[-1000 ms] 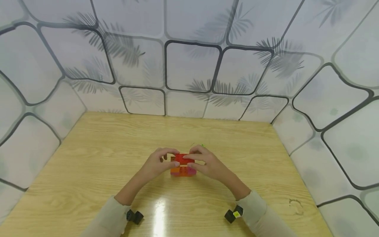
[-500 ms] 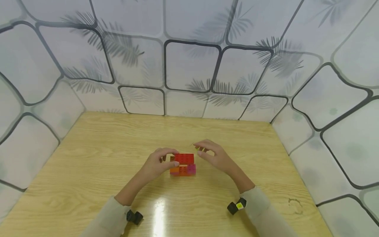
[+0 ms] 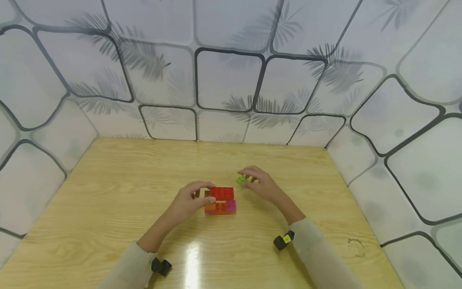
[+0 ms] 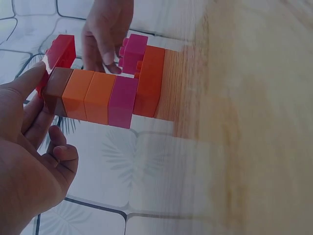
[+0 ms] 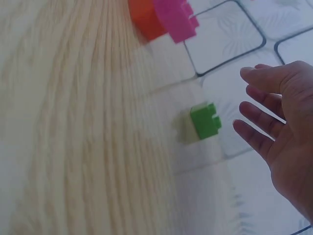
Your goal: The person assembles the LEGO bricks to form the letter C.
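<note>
A structure of toy building bricks stands on the table. Its orange-red base brick carries a stack of magenta, orange and brown bricks at one end and a single magenta brick at the other. Across the top of the tall stack lies a long red brick, jutting out towards the right. My left hand pinches the structure's upper left end, thumb at the red and brown bricks. Over a small green brick hovers my right hand, fingers spread and apart from it in the right wrist view.
The wood-grain table meets patterned walls at the back and on both sides. Black wrist cameras sit on both sleeves. A faint ring mark shows on the table at the right.
My right hand has left the red brick and moved right and back to the green brick, which now shows more fully. My left hand has kept its grip on the structure.
</note>
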{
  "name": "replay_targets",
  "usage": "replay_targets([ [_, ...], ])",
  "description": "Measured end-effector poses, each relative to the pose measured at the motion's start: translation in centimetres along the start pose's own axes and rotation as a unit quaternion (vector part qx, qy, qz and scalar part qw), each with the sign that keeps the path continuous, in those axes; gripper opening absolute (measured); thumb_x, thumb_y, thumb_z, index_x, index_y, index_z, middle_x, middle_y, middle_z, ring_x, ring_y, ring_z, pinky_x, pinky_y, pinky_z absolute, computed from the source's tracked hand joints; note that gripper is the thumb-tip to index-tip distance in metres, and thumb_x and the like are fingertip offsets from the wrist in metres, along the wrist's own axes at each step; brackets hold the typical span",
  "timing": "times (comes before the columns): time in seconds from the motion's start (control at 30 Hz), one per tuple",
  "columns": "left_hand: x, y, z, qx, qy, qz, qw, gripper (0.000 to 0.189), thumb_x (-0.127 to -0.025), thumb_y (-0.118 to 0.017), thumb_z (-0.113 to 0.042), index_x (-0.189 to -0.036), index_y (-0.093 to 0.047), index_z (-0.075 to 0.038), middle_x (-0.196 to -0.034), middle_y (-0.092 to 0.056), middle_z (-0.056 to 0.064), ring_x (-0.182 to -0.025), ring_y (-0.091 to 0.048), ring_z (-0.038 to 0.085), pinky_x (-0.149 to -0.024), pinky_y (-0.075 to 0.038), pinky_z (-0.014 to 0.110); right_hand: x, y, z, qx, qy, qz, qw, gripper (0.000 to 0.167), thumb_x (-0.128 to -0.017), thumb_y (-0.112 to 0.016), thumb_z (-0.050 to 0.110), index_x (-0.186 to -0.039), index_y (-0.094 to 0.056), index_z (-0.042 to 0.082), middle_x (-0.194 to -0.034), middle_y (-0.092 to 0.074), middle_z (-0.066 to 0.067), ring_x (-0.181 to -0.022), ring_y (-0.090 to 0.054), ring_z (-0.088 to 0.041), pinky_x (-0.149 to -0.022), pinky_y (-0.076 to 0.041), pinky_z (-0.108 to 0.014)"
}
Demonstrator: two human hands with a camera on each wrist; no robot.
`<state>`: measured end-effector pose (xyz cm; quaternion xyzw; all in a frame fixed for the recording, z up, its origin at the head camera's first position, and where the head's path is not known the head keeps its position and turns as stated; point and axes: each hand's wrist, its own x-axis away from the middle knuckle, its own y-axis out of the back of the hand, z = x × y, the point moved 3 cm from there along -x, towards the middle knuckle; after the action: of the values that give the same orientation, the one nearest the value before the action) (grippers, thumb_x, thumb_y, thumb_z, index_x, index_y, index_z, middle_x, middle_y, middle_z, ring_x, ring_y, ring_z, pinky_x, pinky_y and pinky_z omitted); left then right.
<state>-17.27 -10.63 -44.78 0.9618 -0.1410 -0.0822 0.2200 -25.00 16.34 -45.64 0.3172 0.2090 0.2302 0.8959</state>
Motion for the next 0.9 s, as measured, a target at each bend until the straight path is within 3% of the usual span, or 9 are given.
replay_targets([
  [0.17, -0.1, -0.1, 0.1, 0.002, -0.005, 0.002, 1.0, 0.046, -0.09, -0.076, -0.043, -0.129, -0.067, -0.021, -0.12, -0.063, -0.004, -0.087, -0.046, 0.022, -0.071, -0.04, 0.031, -0.4, 0.2, -1.7, 0.001, -0.017, 0.023, 0.9996, 0.045, -0.092, -0.071, 0.004, -0.136, -0.061, 0.003, -0.131, -0.058, -0.015, -0.11, -0.057, -0.031, -0.088, -0.054, -0.04],
  [0.43, 0.0, -0.1, 0.3, 0.016, -0.007, -0.002, 0.9998, 0.04, -0.09, -0.076, -0.04, -0.126, -0.067, -0.027, -0.121, -0.064, -0.005, -0.089, -0.047, 0.023, -0.072, -0.042, 0.029, -1.1, -0.5, -4.5, 0.013, -0.086, 0.058, 0.9945, 0.05, -0.091, -0.072, 0.005, -0.14, -0.059, 0.01, -0.135, -0.057, -0.01, -0.117, -0.056, -0.028, -0.097, -0.049, -0.044],
  [0.67, 0.1, -0.1, 0.2, 0.015, -0.003, -0.007, 0.9999, 0.038, -0.09, -0.076, -0.039, -0.125, -0.068, -0.027, -0.119, -0.064, -0.006, -0.089, -0.048, 0.021, -0.073, -0.042, 0.029, -1.5, -0.8, -4.9, 0.01, -0.087, 0.062, 0.9942, 0.05, -0.092, -0.072, 0.006, -0.139, -0.059, 0.008, -0.136, -0.059, -0.012, -0.122, -0.055, -0.031, -0.105, -0.045, -0.05],
  [0.9, 0.0, -0.1, 0.2, 0.009, 0.001, -0.005, 0.9999, 0.039, -0.09, -0.076, -0.04, -0.125, -0.068, -0.025, -0.119, -0.064, -0.005, -0.088, -0.047, 0.021, -0.072, -0.041, 0.029, -1.6, -0.7, -4.9, 0.009, -0.076, 0.06, 0.9953, 0.048, -0.091, -0.074, 0.009, -0.137, -0.061, 0.006, -0.127, -0.063, -0.012, -0.115, -0.058, -0.029, -0.101, -0.048, -0.049],
])
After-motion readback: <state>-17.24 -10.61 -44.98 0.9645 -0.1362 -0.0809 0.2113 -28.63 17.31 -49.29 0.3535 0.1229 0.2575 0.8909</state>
